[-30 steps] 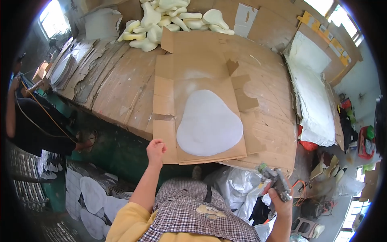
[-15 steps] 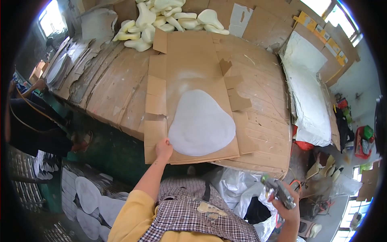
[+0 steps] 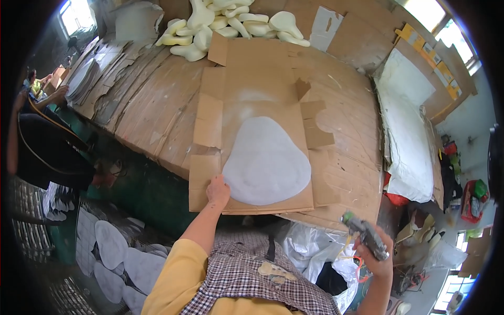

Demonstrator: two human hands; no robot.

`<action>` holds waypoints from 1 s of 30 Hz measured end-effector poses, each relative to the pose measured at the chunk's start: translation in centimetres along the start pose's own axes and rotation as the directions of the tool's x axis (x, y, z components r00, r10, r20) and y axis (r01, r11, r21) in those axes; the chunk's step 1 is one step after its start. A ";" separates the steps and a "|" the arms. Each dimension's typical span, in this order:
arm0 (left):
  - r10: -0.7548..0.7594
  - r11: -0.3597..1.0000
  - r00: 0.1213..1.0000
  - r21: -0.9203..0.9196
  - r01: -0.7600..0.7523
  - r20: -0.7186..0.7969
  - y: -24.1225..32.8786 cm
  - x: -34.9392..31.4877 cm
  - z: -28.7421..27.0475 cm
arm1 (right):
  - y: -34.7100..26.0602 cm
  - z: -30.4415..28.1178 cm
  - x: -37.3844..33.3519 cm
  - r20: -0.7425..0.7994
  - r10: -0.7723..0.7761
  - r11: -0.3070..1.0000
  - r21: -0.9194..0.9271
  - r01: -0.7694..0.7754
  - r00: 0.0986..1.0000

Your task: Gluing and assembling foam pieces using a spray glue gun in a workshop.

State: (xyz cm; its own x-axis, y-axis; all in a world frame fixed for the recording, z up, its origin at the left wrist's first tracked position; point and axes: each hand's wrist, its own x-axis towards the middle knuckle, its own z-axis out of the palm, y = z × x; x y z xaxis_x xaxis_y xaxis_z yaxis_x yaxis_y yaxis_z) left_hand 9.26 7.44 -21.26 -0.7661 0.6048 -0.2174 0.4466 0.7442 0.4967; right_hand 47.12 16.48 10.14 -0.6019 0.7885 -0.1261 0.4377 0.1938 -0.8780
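Note:
A pale grey, rounded-triangular pad (image 3: 266, 160) lies flat on an opened-out cardboard sheet (image 3: 257, 68), its narrower end away from me. At the pad's lower left edge, my left hand (image 3: 218, 191) is closed, fingertips pinching the rim. My right hand (image 3: 379, 258) is wrapped round a metal spray gun (image 3: 370, 239) with a green part at its front end. The gun is held off the table's near right corner, apart from the pad. A whitish haze marks the cardboard just beyond the pad.
Cream foam pieces (image 3: 236, 21) are heaped at the table's back. Grey pads (image 3: 111, 240) lie on a rack at lower left. Silvery plastic sheeting (image 3: 307, 244) hangs below the near edge. A white-covered panel (image 3: 407, 128) stands at right. Another person (image 3: 50, 152) is at far left.
The spray gun in my right hand has risen a little toward the table. My left hand stays at the pad's edge, its fingertips slightly farther forward. The whole view has shifted slightly.

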 end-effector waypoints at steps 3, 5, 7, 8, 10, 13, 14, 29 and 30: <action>-0.034 0.999 0.999 0.012 0.034 -0.012 0.4 -0.1 -0.1 | -0.3 0.9 0.8 -0.119 -0.006 0.983 0.180 0.028 0.993; -0.048 0.999 0.999 0.007 0.048 -0.024 0.4 0.2 -0.1 | 0.9 -0.9 -0.5 0.079 -0.037 0.985 -0.163 0.049 0.996; -0.072 0.997 0.997 0.041 0.072 0.015 0.2 0.7 0.4 | 1.5 -1.1 -2.3 0.202 -0.037 0.994 -0.097 0.057 0.979; -0.079 0.996 0.997 0.039 0.079 0.013 0.0 0.8 0.8 | 1.4 -1.1 -3.0 0.165 -0.010 0.998 -0.062 0.020 0.986; -0.085 0.996 0.996 0.030 0.084 0.024 -0.3 1.1 1.0 | 1.4 -0.5 -4.3 0.128 0.019 1.000 -0.025 -0.015 0.992; -0.126 0.991 0.990 -0.043 0.124 -0.056 1.0 0.4 0.4 | 2.5 -0.3 -5.9 -0.165 0.167 0.973 0.188 -0.136 0.972; -0.121 0.992 0.991 -0.045 0.118 -0.053 1.4 0.5 0.3 | 3.3 -0.5 -6.5 -0.057 0.156 0.976 0.163 -0.144 0.986; -0.124 0.980 0.987 -0.170 0.106 -0.099 0.8 2.4 1.3 | 3.2 0.8 -7.4 -0.094 0.200 0.951 0.260 -0.170 0.975; -0.202 0.938 0.979 -0.295 0.182 -0.035 1.1 2.4 0.9 | 3.6 0.3 -7.4 -0.141 0.188 0.962 0.227 -0.153 0.972</action>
State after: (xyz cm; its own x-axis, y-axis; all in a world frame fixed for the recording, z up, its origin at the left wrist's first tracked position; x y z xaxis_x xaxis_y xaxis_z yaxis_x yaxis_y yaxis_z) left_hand 8.32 9.96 -22.03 -0.8562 0.4320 -0.2832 0.1428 0.7248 0.6740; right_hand 52.93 11.18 7.78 -0.4088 0.8850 -0.2228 0.3614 -0.0671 -0.9300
